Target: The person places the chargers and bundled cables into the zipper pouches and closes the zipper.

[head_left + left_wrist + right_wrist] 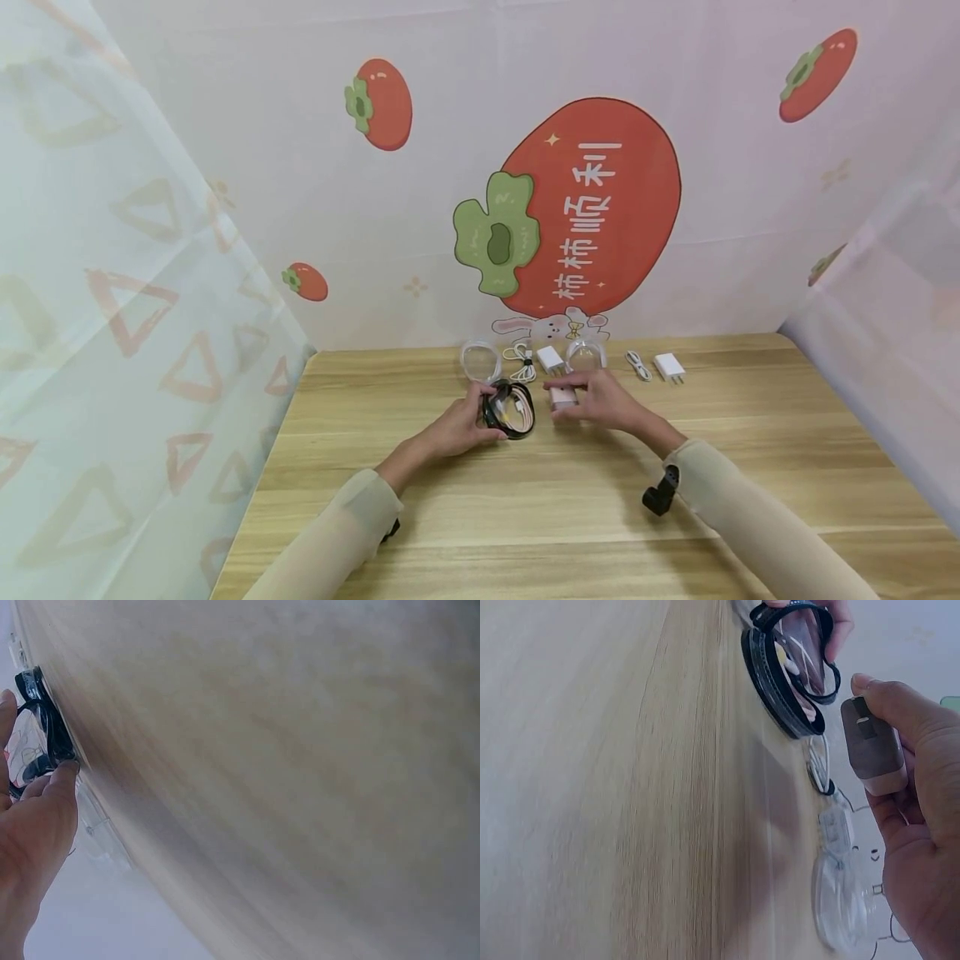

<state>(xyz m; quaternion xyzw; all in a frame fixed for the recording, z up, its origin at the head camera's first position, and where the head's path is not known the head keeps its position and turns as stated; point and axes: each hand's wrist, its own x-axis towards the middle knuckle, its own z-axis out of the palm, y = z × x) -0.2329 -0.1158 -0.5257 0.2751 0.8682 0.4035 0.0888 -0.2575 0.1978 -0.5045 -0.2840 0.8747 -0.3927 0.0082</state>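
Observation:
My left hand (456,427) grips a small round zip case (530,419) with a black rim and see-through sides, thumb and fingers at its edges. In the right wrist view, the case's lid (829,634) stands raised from the base, and a pinkish-white cable (804,705) lies inside. Just to the right, my right hand (609,403) pinches a white charger plug (564,397) between thumb and fingers, held above the table beside the opened case. The charger's end face (874,746) looks grey in the shadow of the right wrist view.
Along the back of the wooden table (525,517) lie two clear round cases (481,362), a tied white cable (522,363), a white charger (550,359), another coiled cable (638,366) and another charger (668,366). A printed cloth (420,233) rises behind them.

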